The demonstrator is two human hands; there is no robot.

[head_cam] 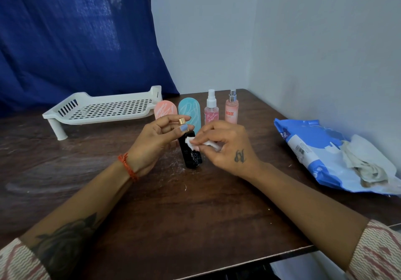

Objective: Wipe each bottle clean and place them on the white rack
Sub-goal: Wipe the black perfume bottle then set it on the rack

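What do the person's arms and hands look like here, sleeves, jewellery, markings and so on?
Both sleeves are cream with a reddish zigzag print. The left hand has pale blue nail polish and an orange thread bracelet; a dark tattoo covers that forearm. The right hand bears a small dark tattoo.

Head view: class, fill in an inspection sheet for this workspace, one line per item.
Surface: dark wooden table, pale smears.
Job's things: black bottle with gold cap upright, being wiped; peach rounded bottle, teal rounded bottle, pink spray bottle with white nozzle, peach spray bottle with silver nozzle standing behind; white perforated plastic rack holds nothing.
Clutter: blue wipes packet, used wipes on it.
Grip: left hand pinches cap; right hand presses white wipe to bottle.
Cables: nothing seen.
Surroundings: blue curtain, white walls.
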